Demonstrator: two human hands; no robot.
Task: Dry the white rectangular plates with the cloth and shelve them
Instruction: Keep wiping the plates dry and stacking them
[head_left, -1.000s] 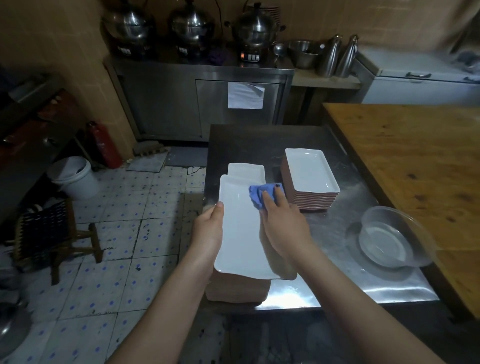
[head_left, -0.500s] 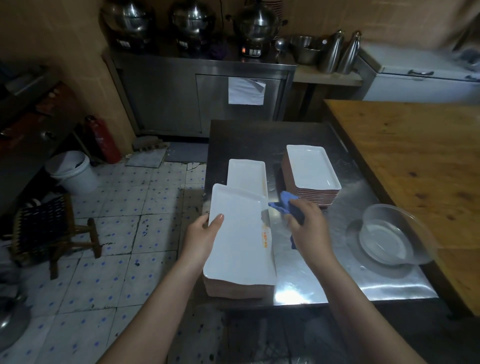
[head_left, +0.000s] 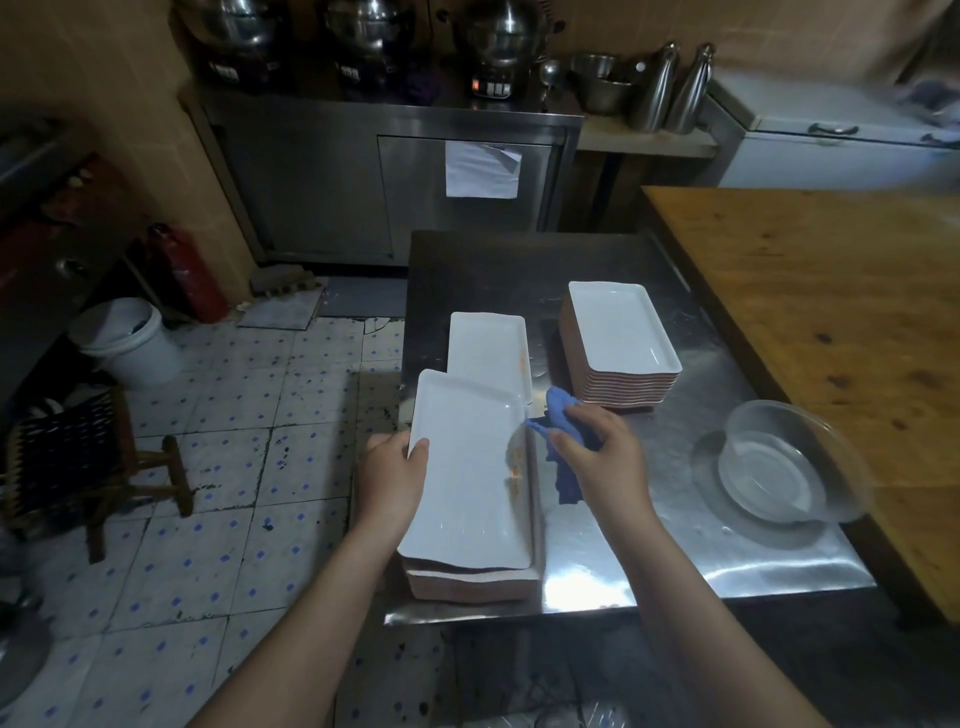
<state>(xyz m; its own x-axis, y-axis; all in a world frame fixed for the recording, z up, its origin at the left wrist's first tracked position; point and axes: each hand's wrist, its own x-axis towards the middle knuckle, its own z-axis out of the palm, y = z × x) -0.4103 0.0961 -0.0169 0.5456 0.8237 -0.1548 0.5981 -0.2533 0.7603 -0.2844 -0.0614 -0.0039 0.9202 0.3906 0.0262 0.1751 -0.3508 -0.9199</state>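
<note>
A white rectangular plate is lying on top of a low stack of plates at the near left corner of the steel table, its left long edge hanging out past the table's side. The left hand is gripping that left edge, the thumb lying on the rim's upper face and the other fingers curling underneath, out of sight. The right hand is sitting just beside the plate's right edge, its fingers bunching a blue cloth against the palm; the cloth's loose end is drooping toward the tabletop, and one corner is touching the plate's rim. Another white plate is lying flat just beyond, partly tucked under the first. A taller stack of plates is standing further right. A clear bowl is resting near the wooden table.
</note>
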